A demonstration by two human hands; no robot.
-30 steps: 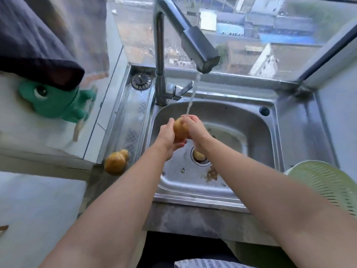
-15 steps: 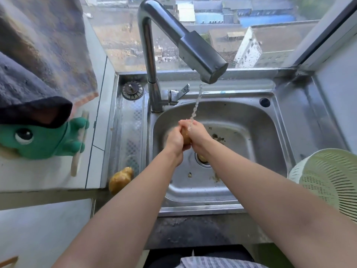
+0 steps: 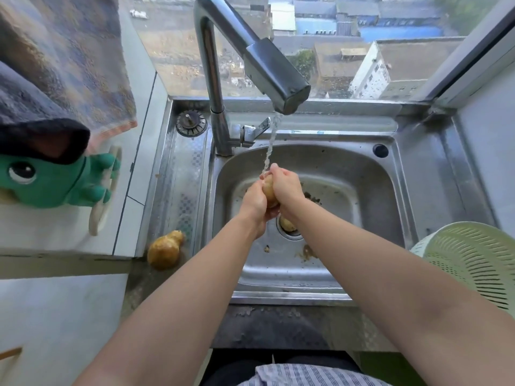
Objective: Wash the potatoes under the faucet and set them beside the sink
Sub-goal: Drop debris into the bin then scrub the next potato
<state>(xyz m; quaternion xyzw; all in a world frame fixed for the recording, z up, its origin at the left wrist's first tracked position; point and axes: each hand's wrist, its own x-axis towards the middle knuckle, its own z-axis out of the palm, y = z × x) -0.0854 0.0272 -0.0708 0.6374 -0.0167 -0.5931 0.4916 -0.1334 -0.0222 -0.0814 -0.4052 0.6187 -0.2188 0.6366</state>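
Steel sink [image 3: 362, 190], water [image 3: 269, 151] running: left hand [image 3: 255, 203] and right hand [image 3: 287, 185] clamped together on a potato [image 3: 269, 188] above its middle. Mid-wash I reckon; next it goes left of the sink.

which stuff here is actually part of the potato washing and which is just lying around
Part of the job: held potato, left hand, right hand, running faucet, sink, potato at the drain, potato beside the sink.
Lying about: green frog toy, colander, hanging towel, sink strainer.
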